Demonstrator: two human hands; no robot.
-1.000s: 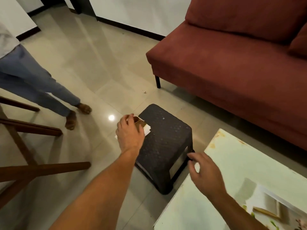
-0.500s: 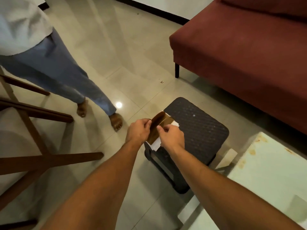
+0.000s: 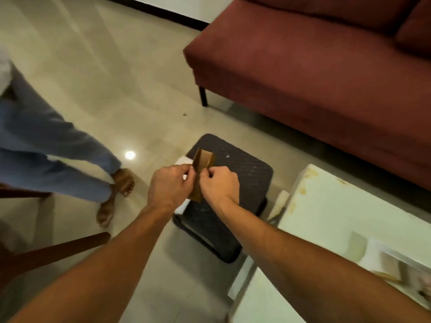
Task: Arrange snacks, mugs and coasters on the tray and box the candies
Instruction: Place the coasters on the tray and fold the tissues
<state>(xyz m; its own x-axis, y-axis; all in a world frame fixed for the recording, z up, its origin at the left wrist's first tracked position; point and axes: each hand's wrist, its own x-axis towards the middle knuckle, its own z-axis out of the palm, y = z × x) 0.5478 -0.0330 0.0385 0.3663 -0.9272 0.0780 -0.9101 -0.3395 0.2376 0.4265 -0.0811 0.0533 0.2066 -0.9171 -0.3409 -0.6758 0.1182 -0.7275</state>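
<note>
A small brown cardboard box (image 3: 203, 162) with white outer faces is held above a dark woven stool (image 3: 242, 176). My left hand (image 3: 169, 186) pinches its left side and my right hand (image 3: 220, 184) pinches its right side, fingers closed on the cardboard. The box stands roughly upright, its open brown inside facing me. Its lower part is hidden behind my hands. I see no candies, mugs or coasters. A blurred tray edge (image 3: 394, 266) shows at the lower right on the table.
A pale green low table (image 3: 331, 217) fills the lower right. A dark red sofa (image 3: 326, 66) stands behind. Another person's legs in blue trousers (image 3: 46, 159) stand at the left on the tiled floor. Wooden chair legs (image 3: 51, 252) cross the lower left.
My right hand left the table edge and joined my left hand on the box. The box now stands more upright between both hands. The other person stepped closer.
</note>
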